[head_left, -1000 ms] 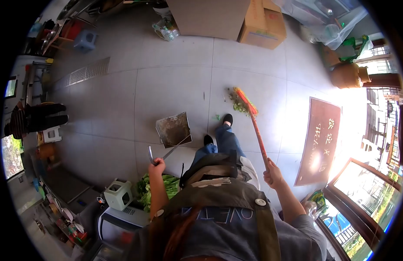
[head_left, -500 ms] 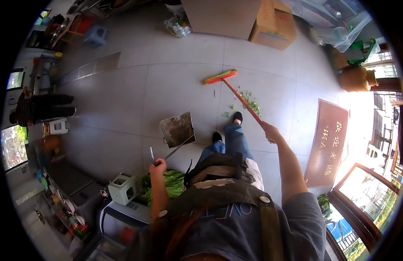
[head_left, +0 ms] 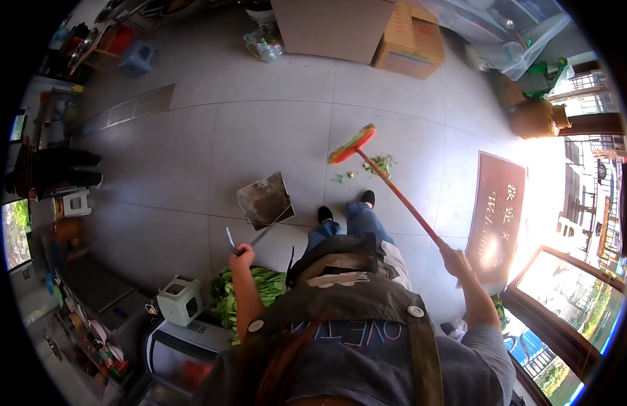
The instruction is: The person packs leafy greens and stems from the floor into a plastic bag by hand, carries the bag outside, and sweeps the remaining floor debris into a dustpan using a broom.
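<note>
My right hand [head_left: 455, 262] is closed round the long handle of a broom [head_left: 401, 195]. Its orange-red head with greenish bristles rests on the tiles ahead of my feet. Just right of the head lies a small heap of green leaf scraps [head_left: 381, 165], with a few loose bits beside it. My left hand [head_left: 242, 256] grips the metal handle of a long-handled dustpan [head_left: 265, 200]. The pan, square and stained brown inside, sits on the floor left of my shoes, apart from the broom.
Leafy green vegetables [head_left: 225, 298] lie beside my left arm, near a pale stool [head_left: 180, 300]. A brown welcome mat [head_left: 493, 216] is by the bright doorway on the right. Cardboard boxes [head_left: 409, 42] stand ahead. Another person [head_left: 56, 168] stands at the far left.
The broom head has come nearer and turned, and my right hand has moved right and back. The leaf scraps are bunched closer together. My left hand still holds the dustpan.
</note>
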`<act>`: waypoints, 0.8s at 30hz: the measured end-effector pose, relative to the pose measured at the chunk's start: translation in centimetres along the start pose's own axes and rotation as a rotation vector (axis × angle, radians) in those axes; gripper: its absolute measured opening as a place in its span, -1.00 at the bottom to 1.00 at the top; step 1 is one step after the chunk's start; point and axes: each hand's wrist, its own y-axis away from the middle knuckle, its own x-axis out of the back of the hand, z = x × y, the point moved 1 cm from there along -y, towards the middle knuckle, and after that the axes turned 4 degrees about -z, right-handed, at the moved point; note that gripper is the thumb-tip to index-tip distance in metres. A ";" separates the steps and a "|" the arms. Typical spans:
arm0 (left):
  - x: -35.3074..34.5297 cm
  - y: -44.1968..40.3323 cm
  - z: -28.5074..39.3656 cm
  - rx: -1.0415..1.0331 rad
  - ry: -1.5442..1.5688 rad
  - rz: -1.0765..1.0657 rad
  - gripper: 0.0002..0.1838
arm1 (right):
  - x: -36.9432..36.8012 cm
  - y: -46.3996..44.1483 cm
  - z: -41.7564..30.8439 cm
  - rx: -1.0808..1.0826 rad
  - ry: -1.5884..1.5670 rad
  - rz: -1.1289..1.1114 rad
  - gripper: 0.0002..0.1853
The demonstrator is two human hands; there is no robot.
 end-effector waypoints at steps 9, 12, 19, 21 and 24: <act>-0.1 2.4 -14.1 -0.548 -0.098 0.120 -0.84 | 1.9 -12.6 -1.2 0.006 0.221 -0.231 -0.65; 1.1 1.9 -16.7 -0.591 -0.126 0.140 -0.84 | 6.4 -9.5 3.2 -0.041 0.310 -0.265 -0.69; 4.6 -1.0 -21.8 -0.652 -0.195 0.181 -0.83 | 11.2 -1.4 15.1 0.000 0.231 -0.046 -0.66; 5.5 -1.9 -23.6 -0.672 -0.218 0.195 -0.83 | 11.2 -2.1 16.9 0.041 0.122 0.016 -0.65; 7.3 -3.3 -25.3 -0.678 -0.252 0.221 -0.83 | 8.7 -7.8 18.7 0.123 -0.090 0.052 -0.64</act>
